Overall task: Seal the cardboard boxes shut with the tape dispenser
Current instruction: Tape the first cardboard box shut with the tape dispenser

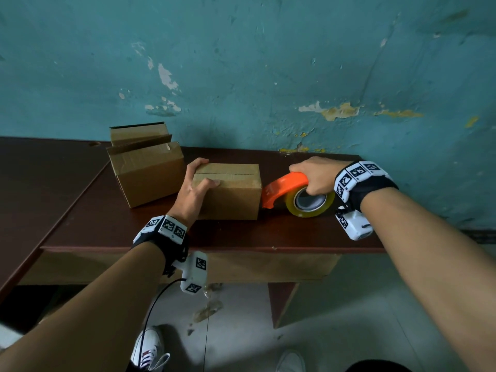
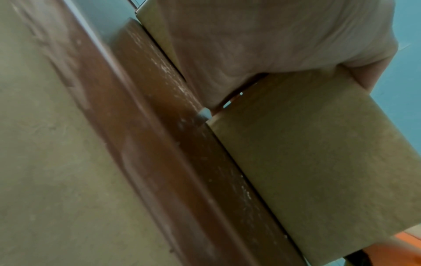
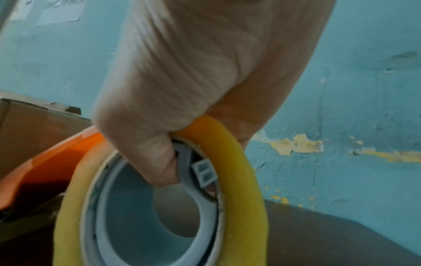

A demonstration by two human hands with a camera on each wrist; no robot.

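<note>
A small closed cardboard box (image 1: pixel 236 194) sits mid-table, its top flaps meeting in a seam. My left hand (image 1: pixel 196 183) grips its left end, thumb on the near top edge and fingers over the far corner; the left wrist view shows the palm on the box (image 2: pixel 318 162). My right hand (image 1: pixel 314 175) holds the orange tape dispenser (image 1: pixel 284 189) with its yellowish tape roll (image 1: pixel 311 202), fingers curled through the roll's core (image 3: pixel 159 162). The dispenser's nose touches the box's right end, low near the tabletop.
Two more cardboard boxes stand at the back left: a nearer one (image 1: pixel 147 173) beside the held box and one (image 1: pixel 139 132) with raised flaps against the teal wall. The dark brown table (image 1: pixel 107 226) ends just before my wrists. Bare tabletop lies right of the dispenser.
</note>
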